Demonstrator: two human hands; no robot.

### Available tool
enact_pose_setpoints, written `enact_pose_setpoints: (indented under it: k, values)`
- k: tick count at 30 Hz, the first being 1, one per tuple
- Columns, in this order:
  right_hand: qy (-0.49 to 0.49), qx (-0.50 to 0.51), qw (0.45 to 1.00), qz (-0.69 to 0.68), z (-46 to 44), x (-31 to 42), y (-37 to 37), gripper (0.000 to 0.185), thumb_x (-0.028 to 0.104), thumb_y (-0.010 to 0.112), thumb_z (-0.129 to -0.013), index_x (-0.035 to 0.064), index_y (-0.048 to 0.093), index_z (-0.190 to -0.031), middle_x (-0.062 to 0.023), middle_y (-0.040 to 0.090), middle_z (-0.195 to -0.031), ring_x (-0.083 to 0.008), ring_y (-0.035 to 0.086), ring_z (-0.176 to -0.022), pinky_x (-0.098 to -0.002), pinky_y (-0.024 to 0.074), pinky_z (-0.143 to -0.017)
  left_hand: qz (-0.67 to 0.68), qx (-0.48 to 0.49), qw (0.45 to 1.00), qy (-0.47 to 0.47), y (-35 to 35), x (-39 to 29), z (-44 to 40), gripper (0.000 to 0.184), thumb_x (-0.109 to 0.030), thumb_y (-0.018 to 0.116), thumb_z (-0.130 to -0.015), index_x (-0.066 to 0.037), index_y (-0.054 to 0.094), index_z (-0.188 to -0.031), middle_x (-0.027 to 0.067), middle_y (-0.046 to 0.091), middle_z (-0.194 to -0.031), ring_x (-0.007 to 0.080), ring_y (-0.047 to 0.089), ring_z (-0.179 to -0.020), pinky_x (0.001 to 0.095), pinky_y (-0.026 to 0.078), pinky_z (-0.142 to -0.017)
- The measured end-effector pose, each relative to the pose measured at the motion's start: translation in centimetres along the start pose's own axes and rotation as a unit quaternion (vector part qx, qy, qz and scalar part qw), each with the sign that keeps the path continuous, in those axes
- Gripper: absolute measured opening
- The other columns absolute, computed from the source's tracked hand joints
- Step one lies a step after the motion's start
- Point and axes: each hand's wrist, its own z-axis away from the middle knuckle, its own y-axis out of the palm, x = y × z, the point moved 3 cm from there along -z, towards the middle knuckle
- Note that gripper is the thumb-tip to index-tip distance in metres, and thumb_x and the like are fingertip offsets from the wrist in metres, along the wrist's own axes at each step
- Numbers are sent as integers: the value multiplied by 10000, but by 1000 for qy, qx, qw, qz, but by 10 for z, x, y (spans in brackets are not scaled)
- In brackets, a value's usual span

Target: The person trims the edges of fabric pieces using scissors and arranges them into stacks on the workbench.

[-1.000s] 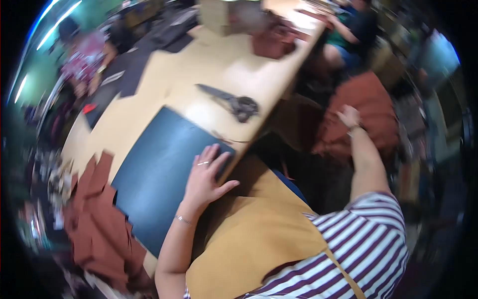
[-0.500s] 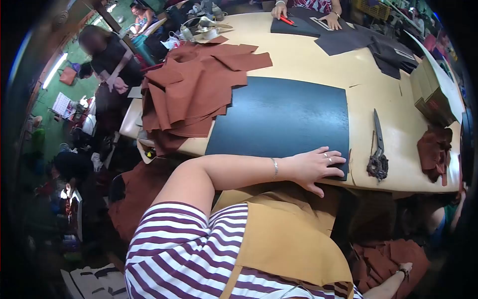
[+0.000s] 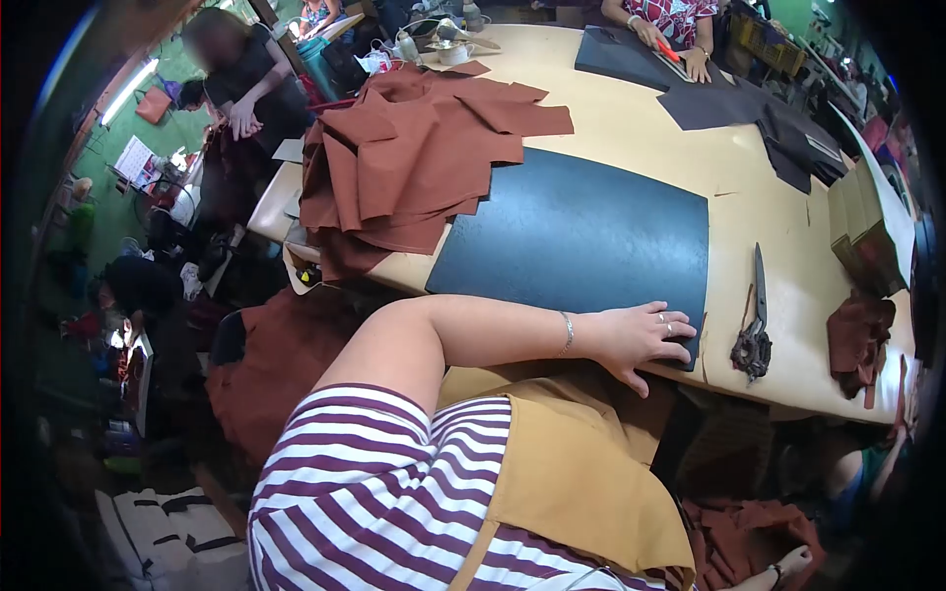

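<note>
My left hand (image 3: 645,343) lies palm down with fingers spread on the front right corner of a dark cutting mat (image 3: 581,231), holding nothing. Low at the right, my right hand (image 3: 794,563) has its fingers curled on the edge of reddish-brown leather pieces (image 3: 724,532), which lie in a heap below the table. Its fingertips are partly hidden. Large scissors (image 3: 757,315) with wrapped handles rest on the table right of the mat. A pile of reddish-brown leather sheets (image 3: 394,167) overlaps the mat's left side.
Across the cream table (image 3: 552,79), a co-worker's hand holds a red tool (image 3: 667,49) over dark material (image 3: 709,103). A cardboard box (image 3: 857,217) and crumpled brown leather scraps (image 3: 859,335) sit at the right edge. Another person (image 3: 236,89) stands at the left.
My view has shifted, so the table sits farther right. My left hand stays on the mat's corner. My right hand and the heap appear lower. The co-worker's red tool is now more upright.
</note>
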Motion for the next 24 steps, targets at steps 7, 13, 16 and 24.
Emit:
enact_pose_setpoints:
  k: [7,13,16,24]
  values:
    - [-120,165,863,-463,59,230,56,418,258,527,-921,36,487,-1273,-88,547,-1192,-206,541,-1078,-347,438,-949,5,-38,999,17,3,3,1,595,-464,693,-769,-134,513,-1230,169,416,-1355,340,332,-1320,525,285,-1063]
    - [-116,470,572,-662,160,387,137,365,269,481,-957,58,516,-1253,-59,579,-1144,-176,563,-1038,-335,459,-920,522,-151,832,-111,-2,29,3,464,-445,444,-947,-104,529,-1249,89,542,-1227,223,470,-1164,401,364,-1011]
    - [-35,567,512,-645,233,425,178,331,277,480,-969,74,533,-1225,-43,597,-1101,-156,573,-1013,-320,463,-911,725,-285,610,-144,-18,51,31,619,-570,317,-945,-117,439,-1349,96,504,-1269,246,469,-1153,439,387,-979]
    - [120,559,705,-421,321,464,198,161,281,534,-958,119,536,-955,-23,599,-849,-134,594,-772,-227,472,-667,797,-392,458,38,-116,84,119,857,-744,398,-825,-111,343,-1400,174,464,-1335,336,462,-1224,517,426,-979]
